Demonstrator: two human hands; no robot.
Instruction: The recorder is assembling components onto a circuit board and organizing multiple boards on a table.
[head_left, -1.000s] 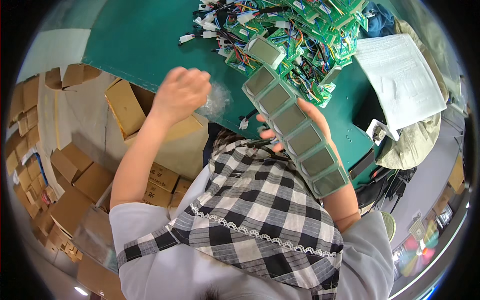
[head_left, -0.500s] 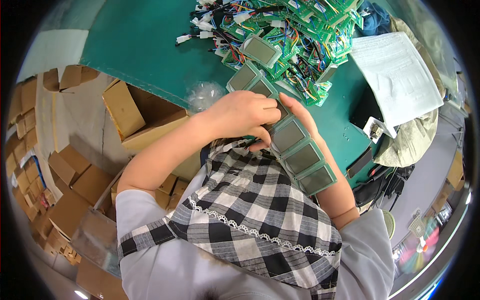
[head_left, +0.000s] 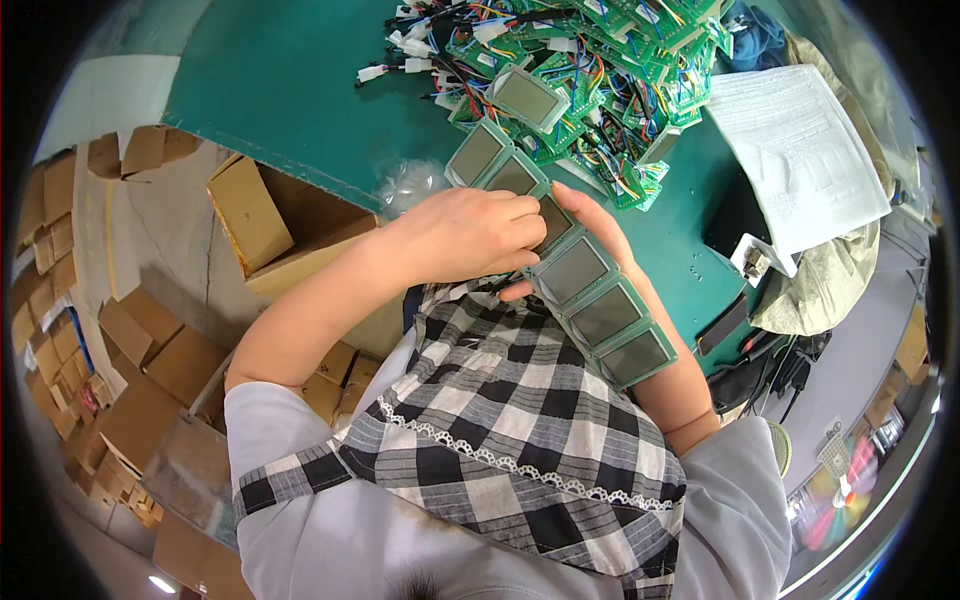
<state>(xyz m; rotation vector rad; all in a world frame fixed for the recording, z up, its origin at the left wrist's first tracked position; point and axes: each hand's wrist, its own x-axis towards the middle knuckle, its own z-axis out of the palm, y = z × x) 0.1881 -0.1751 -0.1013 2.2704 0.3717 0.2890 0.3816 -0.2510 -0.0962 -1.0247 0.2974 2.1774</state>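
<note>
A strip of joined green circuit boards with grey display screens point(head_left: 607, 312) lies slantwise in front of my chest. My right hand point(head_left: 590, 218) supports it from below, thumb along its far edge, and a fingertip shows under the near edge. My left hand point(head_left: 490, 228) is closed over the strip's left part, fingers curled at one screen's edge. Anything pinched between those fingers is hidden. Just beyond the strip, a loose screen board point(head_left: 528, 98) rests on a heap of green circuit boards point(head_left: 640, 60) with coloured wires and white plugs.
The heap sits on a green table point(head_left: 270, 90). Clear crumpled plastic point(head_left: 412, 186) lies by its near edge, above an open cardboard box point(head_left: 300, 235). At right are a white foam sheet point(head_left: 800, 150), a dark phone-like slab point(head_left: 721, 325) and black cables.
My left hand has shifted slightly left and its fingers are drawn closer together, showing more of the middle screen. The strip remains in my right hand, nearly in place.
</note>
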